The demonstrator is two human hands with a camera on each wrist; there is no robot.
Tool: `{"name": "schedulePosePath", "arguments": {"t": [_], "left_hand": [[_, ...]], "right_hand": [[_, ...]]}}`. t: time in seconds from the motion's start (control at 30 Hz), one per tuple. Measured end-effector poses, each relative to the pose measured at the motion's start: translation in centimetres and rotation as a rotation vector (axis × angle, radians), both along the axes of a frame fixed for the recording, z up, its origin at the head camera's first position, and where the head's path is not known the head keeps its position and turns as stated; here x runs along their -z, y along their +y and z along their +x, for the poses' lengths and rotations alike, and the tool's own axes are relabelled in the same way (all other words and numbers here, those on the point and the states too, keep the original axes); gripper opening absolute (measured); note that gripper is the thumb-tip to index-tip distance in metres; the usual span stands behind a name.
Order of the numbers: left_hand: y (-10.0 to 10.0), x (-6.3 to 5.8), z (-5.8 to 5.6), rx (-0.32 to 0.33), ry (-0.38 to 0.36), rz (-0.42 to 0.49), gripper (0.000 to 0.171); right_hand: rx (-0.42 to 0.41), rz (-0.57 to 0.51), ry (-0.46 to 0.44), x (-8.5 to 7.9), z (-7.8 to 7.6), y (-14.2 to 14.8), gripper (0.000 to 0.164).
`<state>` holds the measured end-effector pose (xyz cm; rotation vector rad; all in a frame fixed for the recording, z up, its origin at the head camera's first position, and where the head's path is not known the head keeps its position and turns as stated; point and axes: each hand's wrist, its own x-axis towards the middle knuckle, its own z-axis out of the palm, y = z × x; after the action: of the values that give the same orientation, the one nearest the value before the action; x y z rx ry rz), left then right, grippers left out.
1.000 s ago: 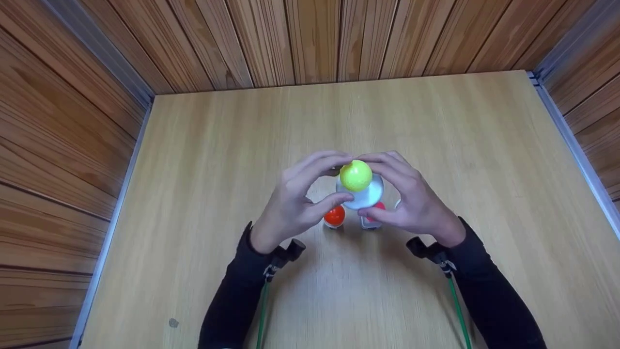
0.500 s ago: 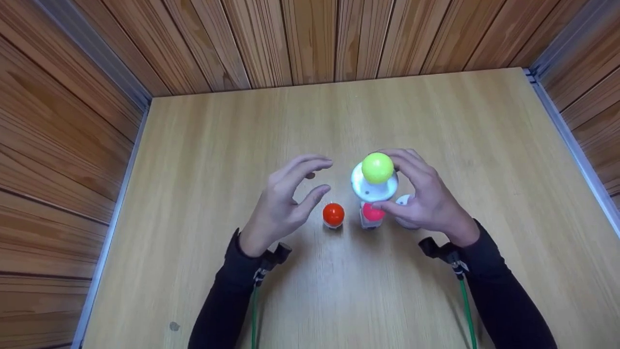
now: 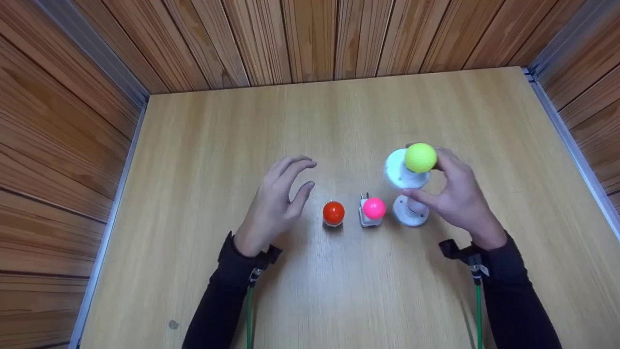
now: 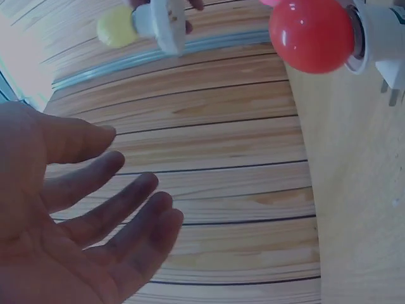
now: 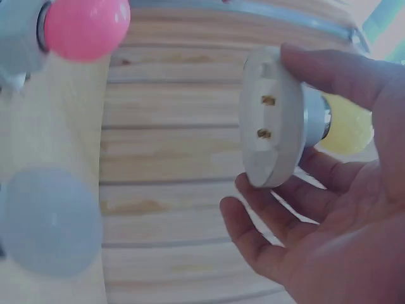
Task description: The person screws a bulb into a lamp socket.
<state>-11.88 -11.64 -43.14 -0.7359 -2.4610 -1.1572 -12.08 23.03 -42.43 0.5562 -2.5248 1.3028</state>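
My right hand (image 3: 456, 191) holds a white round-based lamp holder (image 3: 398, 169) by its rim, raised above the table, with a yellow bulb (image 3: 420, 157) in it. The right wrist view shows the underside of the holder's base (image 5: 272, 120), with two brass-coloured contacts, between thumb and fingers. To the left, my left hand (image 3: 273, 201) hovers with fingers loosely bent and nothing in its grasp. Between the hands stand a red bulb (image 3: 333, 213) in a white plug-in holder and a pink bulb (image 3: 374, 208) in another with metal prongs. Below the raised holder is a second round-based lamp holder (image 3: 409, 218).
The wooden table (image 3: 232, 126) is bounded by plank walls (image 3: 310, 43) with grey metal strips (image 3: 111, 194) along the sides. A white bulb (image 5: 50, 221) sits in the second round-based holder. A small grey spot (image 3: 173, 324) marks the table's front left.
My left hand has let go of the lamp holder and drawn back left. My right hand has carried the holder with the yellow bulb to the right, uncovering the pink bulb and second round-based holder.
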Motion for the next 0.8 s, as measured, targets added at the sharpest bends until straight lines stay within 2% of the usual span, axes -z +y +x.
{"name": "schedulePosePath", "arguments": {"t": [0.17, 0.3, 0.4, 0.5, 0.63, 0.8], "left_hand": [[-0.5, 0.2, -0.2, -0.057, -0.034, -0.005, 0.031], [-0.7, 0.2, -0.3, -0.086, -0.05, 0.002, 0.031], [-0.8, 0.3, -0.4, -0.09, -0.053, 0.004, 0.031], [-0.8, 0.4, -0.5, -0.089, -0.062, -0.003, 0.031], [-0.9, 0.5, -0.6, -0.083, -0.074, -0.006, 0.032], [-1.0, 0.6, -0.6, -0.082, -0.09, -0.01, 0.031]], "right_hand": [[0.167, 0.061, -0.103, 1.0, 0.4, 3.1, 0.076], [0.227, 0.156, -0.258, 2.4, 0.5, 5.6, 0.077], [0.231, 0.234, -0.389, 3.5, 0.6, 7.0, 0.078], [0.224, 0.299, -0.477, 4.3, 0.7, 7.8, 0.078], [0.206, 0.346, -0.512, 5.0, 0.8, 8.4, 0.079], [0.175, 0.354, -0.557, 5.9, 1.0, 8.9, 0.077]]}}
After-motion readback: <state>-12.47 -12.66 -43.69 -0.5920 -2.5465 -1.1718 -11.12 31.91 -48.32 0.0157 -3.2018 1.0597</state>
